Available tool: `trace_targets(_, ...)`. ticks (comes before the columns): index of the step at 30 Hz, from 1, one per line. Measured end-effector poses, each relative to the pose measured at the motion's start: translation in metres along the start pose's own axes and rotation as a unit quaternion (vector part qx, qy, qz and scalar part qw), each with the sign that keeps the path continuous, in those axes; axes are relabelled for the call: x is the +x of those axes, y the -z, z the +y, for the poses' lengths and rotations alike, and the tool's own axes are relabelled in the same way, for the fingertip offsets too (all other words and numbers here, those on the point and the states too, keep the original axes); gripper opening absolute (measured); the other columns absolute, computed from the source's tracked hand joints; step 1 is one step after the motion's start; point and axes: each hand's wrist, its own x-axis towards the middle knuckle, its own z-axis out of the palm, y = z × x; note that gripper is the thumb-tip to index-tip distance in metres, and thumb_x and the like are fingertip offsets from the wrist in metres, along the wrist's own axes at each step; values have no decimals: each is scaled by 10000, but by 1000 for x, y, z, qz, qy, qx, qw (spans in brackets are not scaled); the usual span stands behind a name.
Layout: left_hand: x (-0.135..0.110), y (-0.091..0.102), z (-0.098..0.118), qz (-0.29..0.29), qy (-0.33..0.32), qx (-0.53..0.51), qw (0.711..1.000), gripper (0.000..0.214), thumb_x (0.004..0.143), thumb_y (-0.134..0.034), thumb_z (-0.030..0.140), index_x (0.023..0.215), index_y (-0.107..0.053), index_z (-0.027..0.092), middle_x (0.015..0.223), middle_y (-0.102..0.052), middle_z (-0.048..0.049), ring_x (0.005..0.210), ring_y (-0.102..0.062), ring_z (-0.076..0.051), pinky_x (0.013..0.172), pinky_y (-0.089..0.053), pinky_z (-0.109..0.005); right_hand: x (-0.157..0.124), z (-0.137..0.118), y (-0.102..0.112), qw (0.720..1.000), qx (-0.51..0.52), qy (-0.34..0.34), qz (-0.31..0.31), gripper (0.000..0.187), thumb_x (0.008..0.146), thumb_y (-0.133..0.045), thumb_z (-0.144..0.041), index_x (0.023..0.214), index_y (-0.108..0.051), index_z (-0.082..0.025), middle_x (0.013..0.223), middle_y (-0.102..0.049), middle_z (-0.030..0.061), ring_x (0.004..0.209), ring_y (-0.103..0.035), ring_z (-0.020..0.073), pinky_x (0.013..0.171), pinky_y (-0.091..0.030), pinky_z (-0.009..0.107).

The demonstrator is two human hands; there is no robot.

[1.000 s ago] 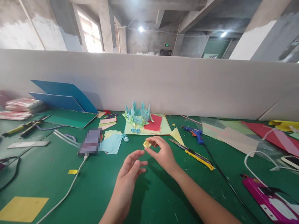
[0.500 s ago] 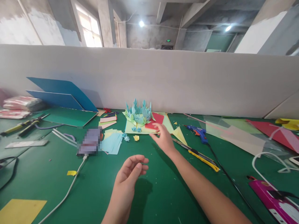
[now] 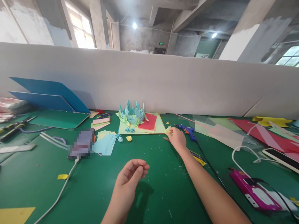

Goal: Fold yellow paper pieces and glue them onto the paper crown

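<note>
Right hand stretched forward over the green tabletop. Its grip is pinched shut, thumb and fingertips on the near corner of a pale yellow paper triangle. The triangle lies at the right edge of the light green sheet, near the blue glue gun.

Left hand hovers closer in, grip loosely curled, half open, holding nothing.

Small yellow folded piece sits apart, in front of the blue paper crown.

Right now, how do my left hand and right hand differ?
The left hand hangs close, fingers loosely curled; the right hand reaches far out. The right hand pinches a yellow paper triangle; the left hand holds nothing. Both are bare, over the green table.
</note>
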Motion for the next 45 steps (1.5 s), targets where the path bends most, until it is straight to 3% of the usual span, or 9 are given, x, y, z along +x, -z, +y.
trace_targets(7, 0, -1, -2, 7, -13, 3, 1000, 224, 678, -747, 371, 797, -699, 188, 828, -729, -44, 765, -656, -160, 728, -512, -258, -8, -21, 35, 993, 95, 8, 74, 130, 833, -500, -232, 740, -568, -173, 784, -654, 93, 747, -605, 211, 709, -477, 351)
trace_targets(13, -1, -5, -4, -5, 35, -53, 998, 677, 635, -789, 404, 1232, -530, 218, 1344, -565, -142, 1087, -633, -273, 853, -533, -356, -91, -76, 69, 961, 264, 80, 13, 174, 825, -534, -364, 755, -564, -207, 658, -632, 3, 572, -596, 146, 538, -484, 244)
trace_targets(15, -2, -6, -2, -22, 64, -67, 995, 746, 650, -784, 380, 1298, -467, 187, 1301, -596, -158, 1069, -642, -263, 871, -526, -345, -120, -89, 75, 940, 323, 100, -33, 146, 809, -571, -319, 714, -564, -208, 641, -621, -10, 569, -597, 132, 550, -493, 227)
trace_targets(19, -1, -5, 2, 52, 55, -11, 997, 703, 654, -768, 335, 1277, -484, 175, 1026, -714, -96, 772, -687, -203, 656, -539, -287, -151, -93, 79, 912, 397, 44, -96, 151, 791, -613, -317, 709, -560, -201, 616, -597, -14, 534, -579, 119, 503, -488, 210)
trace_targets(23, 1, 0, 1, 17, 59, 31, 998, 571, 671, -739, 373, 1174, -568, 166, 954, -726, -87, 782, -685, -218, 610, -527, -268, -158, -83, 80, 885, 460, -11, -70, 237, 805, -616, -316, 1001, -521, -222, 639, -600, -31, 533, -588, 126, 490, -505, 221)
trace_targets(28, -3, -5, 2, 47, 19, 73, 996, 542, 590, -791, 401, 1060, -642, 179, 884, -731, -74, 758, -677, -231, 617, -540, -300, -163, -69, 86, 915, 383, 117, -57, 254, 880, -531, -200, 1123, -524, -275, 655, -571, -46, 509, -572, 111, 490, -501, 211)
trace_targets(32, -6, -9, 5, 65, -10, 102, 993, 521, 570, -795, 407, 1020, -657, 185, 828, -722, -53, 716, -669, -218, 575, -534, -285, -164, -62, 92, 935, 218, 280, -3, 338, 877, -443, -88, 1110, -604, -272, 1019, -634, 72, 893, -623, 192, 727, -526, 312)
trace_targets(36, -7, -10, 5, 71, -28, 131, 988, 493, 586, -781, 404, 1010, -651, 190, 810, -712, -34, 691, -660, -203, 550, -529, -272, -163, -61, 93, 929, 54, 355, 93, 503, 792, -466, -6, 1119, -644, -343, 1338, -474, 72, 1200, -443, 279, 967, -367, 485)
trace_targets(45, -9, -7, 0, 7, 8, 73, 997, 486, 622, -779, 389, 1041, -642, 183, 856, -734, -61, 641, -662, -184, 562, -523, -271, -160, -56, 100, 897, 37, 434, 80, 319, 840, -499, -110, 969, -678, -340, 1096, -721, -47, 1096, -530, 227, 1028, -174, 429)
